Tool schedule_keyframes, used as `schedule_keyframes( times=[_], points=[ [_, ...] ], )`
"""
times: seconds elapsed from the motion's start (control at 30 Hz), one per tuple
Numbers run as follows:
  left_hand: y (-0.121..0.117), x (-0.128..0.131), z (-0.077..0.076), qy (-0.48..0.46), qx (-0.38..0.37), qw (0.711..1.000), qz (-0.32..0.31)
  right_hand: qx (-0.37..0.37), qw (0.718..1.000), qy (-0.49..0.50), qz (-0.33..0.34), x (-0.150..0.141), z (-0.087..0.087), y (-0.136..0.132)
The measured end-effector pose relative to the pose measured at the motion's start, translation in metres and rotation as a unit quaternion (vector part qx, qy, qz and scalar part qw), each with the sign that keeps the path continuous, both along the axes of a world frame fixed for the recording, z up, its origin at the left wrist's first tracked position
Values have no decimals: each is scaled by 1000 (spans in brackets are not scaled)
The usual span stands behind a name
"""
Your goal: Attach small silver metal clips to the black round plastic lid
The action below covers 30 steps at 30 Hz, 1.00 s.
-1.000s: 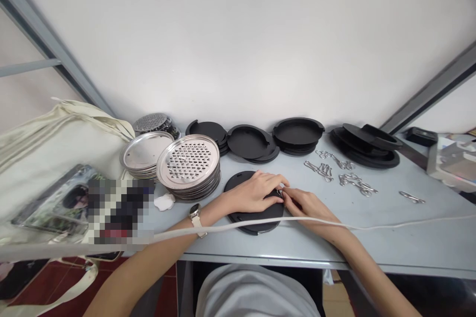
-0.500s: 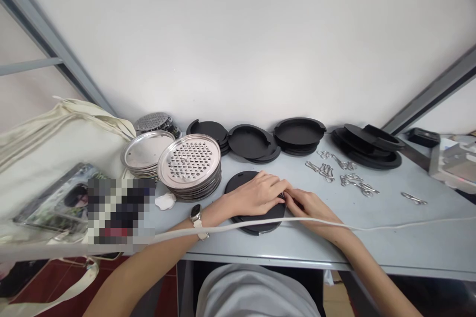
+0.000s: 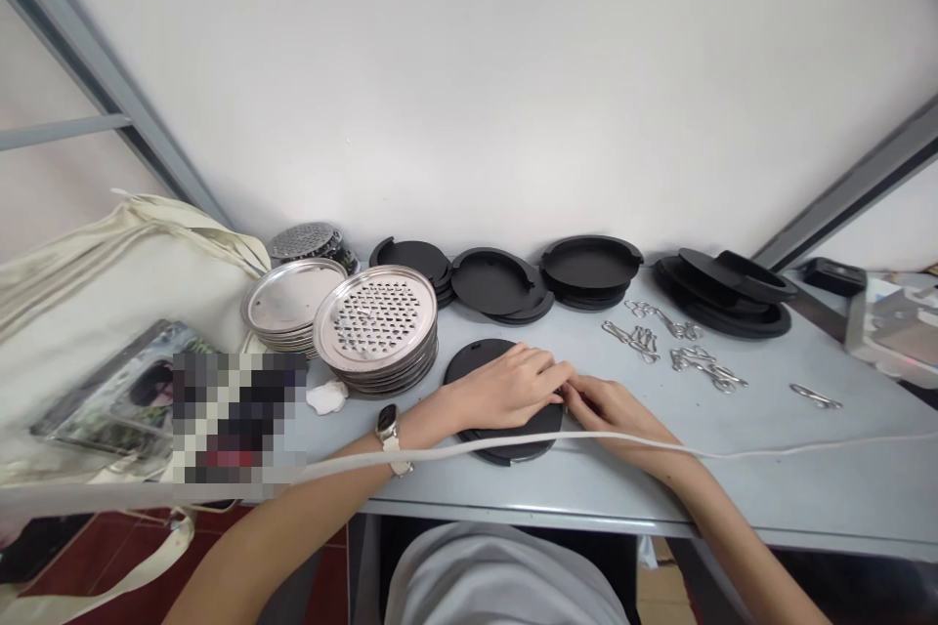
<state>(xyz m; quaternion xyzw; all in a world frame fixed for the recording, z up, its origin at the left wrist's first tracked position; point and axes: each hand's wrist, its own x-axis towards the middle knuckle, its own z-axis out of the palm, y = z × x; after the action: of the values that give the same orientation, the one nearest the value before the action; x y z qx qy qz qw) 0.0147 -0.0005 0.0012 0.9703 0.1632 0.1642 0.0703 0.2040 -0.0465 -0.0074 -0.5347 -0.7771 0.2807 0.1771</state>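
Note:
A round black plastic lid-like disc lies flat on the table in front of me. My left hand, with a watch on its wrist, rests across the disc, fingers curled down at its right edge. Against those fingertips, my right hand is closed in a pinch at the same edge. Whatever it pinches is small and mostly hidden by the fingers. Small bent metal wire pieces lie in loose groups to the right of my hands.
Perforated metal grater discs are stacked at left, beside plain-looking metal discs. Black round parts stand in several piles along the wall. A white cable crosses in front of my forearms. A cream bag sits far left.
Both hands stay at the disc's right edge, with only slight finger movement. The view has shifted very slightly.

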Motion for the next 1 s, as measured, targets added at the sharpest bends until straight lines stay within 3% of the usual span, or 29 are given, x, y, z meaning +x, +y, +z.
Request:
schedule_keyframes(
  times=[0.67,1.0],
  points=[
    [-2,1,2,9,31,999,-1,9,1000,10,2,3,-3,0],
    [-1,0,1,-8,-12,1000,5,1,1000,16,2,1,-1,0]
  ],
)
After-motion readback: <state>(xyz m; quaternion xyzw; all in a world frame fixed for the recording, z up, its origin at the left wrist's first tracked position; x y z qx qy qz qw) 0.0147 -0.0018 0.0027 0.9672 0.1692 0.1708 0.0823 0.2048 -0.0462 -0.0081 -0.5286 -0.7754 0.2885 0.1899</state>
